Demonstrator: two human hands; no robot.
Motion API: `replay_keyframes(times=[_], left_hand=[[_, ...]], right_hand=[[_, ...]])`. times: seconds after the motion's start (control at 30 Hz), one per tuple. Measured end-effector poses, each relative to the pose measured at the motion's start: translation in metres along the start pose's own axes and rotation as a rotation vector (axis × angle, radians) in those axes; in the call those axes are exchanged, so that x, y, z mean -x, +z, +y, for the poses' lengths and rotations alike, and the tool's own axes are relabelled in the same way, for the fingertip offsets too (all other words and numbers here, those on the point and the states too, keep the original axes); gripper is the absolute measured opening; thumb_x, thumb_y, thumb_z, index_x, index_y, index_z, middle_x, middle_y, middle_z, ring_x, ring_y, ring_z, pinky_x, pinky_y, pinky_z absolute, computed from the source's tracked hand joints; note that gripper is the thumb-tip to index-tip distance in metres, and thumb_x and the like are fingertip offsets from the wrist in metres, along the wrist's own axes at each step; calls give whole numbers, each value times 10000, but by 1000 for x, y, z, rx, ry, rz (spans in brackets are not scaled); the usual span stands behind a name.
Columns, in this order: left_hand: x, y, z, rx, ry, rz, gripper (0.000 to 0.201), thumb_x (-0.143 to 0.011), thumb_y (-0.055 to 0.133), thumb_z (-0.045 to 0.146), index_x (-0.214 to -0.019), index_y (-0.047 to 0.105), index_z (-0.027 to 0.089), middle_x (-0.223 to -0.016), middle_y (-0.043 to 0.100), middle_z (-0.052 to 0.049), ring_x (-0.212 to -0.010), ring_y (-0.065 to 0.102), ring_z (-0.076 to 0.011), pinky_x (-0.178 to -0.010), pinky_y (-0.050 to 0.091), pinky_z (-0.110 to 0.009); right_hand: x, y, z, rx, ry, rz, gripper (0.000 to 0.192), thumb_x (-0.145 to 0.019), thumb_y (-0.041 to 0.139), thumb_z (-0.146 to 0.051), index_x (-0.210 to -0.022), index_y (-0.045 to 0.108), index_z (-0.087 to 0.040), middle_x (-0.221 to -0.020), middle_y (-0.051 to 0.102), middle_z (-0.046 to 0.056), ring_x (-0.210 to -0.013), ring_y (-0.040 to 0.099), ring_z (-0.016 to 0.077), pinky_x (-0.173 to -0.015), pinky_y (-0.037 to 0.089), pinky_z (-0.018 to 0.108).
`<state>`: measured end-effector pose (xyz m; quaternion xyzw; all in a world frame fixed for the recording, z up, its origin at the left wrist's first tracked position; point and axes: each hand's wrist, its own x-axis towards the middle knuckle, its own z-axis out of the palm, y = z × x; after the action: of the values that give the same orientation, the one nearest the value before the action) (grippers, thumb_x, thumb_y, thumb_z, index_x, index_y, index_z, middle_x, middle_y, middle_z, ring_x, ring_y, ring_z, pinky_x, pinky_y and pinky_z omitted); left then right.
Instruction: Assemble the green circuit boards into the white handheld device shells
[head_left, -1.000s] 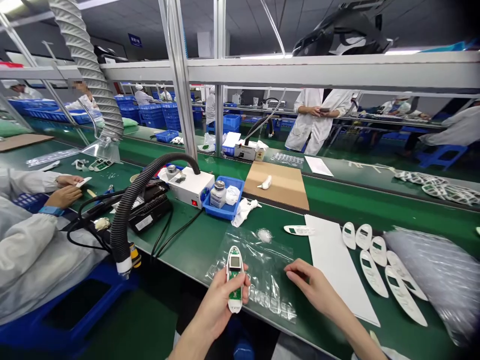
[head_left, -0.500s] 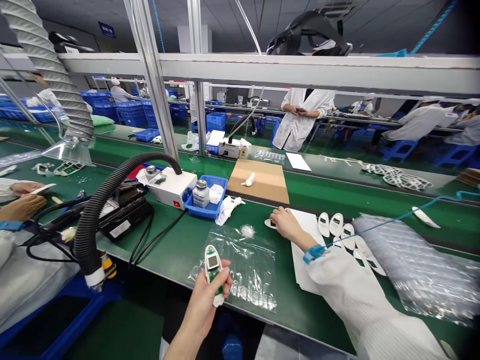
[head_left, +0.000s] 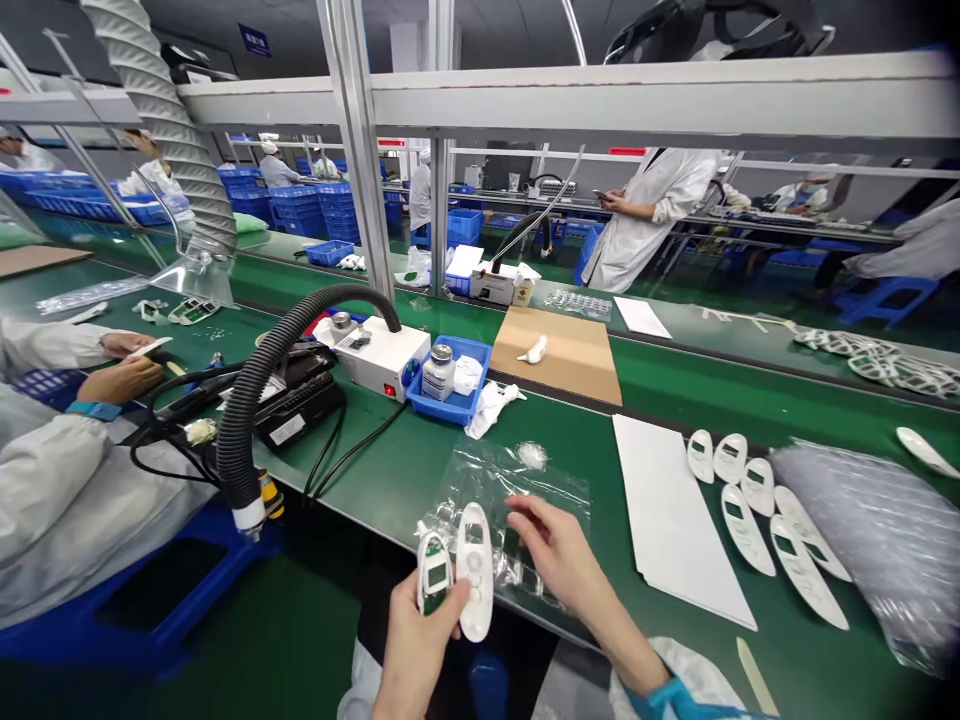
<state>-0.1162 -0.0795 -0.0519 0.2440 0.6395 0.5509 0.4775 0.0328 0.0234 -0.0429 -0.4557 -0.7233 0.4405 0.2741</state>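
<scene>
My left hand [head_left: 424, 640] holds two parts side by side near the table's front edge: a white shell with a green circuit board and small screen [head_left: 433, 582], and a white front cover [head_left: 475, 568]. My right hand [head_left: 551, 550] hovers just right of the cover, fingers spread, holding nothing, above a clear plastic bag [head_left: 517, 490] lying on the green table [head_left: 420, 465]. A row of several white covers [head_left: 750, 505] lies to the right beside a white sheet [head_left: 667, 515].
A black ribbed hose [head_left: 259, 395], a white box unit [head_left: 382, 360] and a blue tray with a bottle [head_left: 450, 380] stand at the left. A cardboard sheet [head_left: 566, 355] lies beyond. Bubble wrap [head_left: 870, 530] sits far right. A co-worker's hands [head_left: 124, 365] work at left.
My right hand came back from the white sheet, and a white cover that lay there now sits in my left hand beside the circuit board part. The view swung slightly.
</scene>
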Motion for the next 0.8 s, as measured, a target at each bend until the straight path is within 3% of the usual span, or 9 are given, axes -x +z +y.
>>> replay_keyframes(times=[0.1,0.2,0.3,0.57,0.8], left_hand=[[-3,-13,-3,-45,31,108,297,-625,753,401,-644,635,129,-454,500,41,-426,398,-89,-422,329,-207],[-5,-15,-6,-62,39,119,248,-642,720,364,-630,617,139,-461,502,42,-420,397,-93,-411,329,-210],[-5,-10,-8,-73,35,103,200,-658,690,328,-640,618,143,-477,505,42,-427,393,-96,-414,332,-215],[-6,-8,-14,-71,19,47,97,-656,653,240,-654,621,148,-495,512,43,-447,397,-99,-444,352,-220],[3,0,-12,-41,31,8,106,-649,644,240,-657,617,137,-495,514,41,-442,387,-87,-451,357,-216]], right_hand=[[-6,4,16,269,-48,63,213,-885,464,-330,-766,604,-222,-774,603,51,-680,570,206,-618,424,323],[-4,12,19,356,28,63,159,-850,513,-289,-714,566,-227,-742,591,39,-636,551,204,-595,397,324],[2,20,16,310,73,93,164,-845,522,-283,-690,531,-233,-702,566,26,-613,530,198,-573,383,314],[17,16,-1,22,-62,266,232,-899,466,-377,-723,523,-238,-731,546,22,-664,501,184,-632,412,303],[20,15,-27,-15,-69,55,236,-891,486,-318,-691,529,-199,-701,511,3,-646,455,150,-613,367,271]])
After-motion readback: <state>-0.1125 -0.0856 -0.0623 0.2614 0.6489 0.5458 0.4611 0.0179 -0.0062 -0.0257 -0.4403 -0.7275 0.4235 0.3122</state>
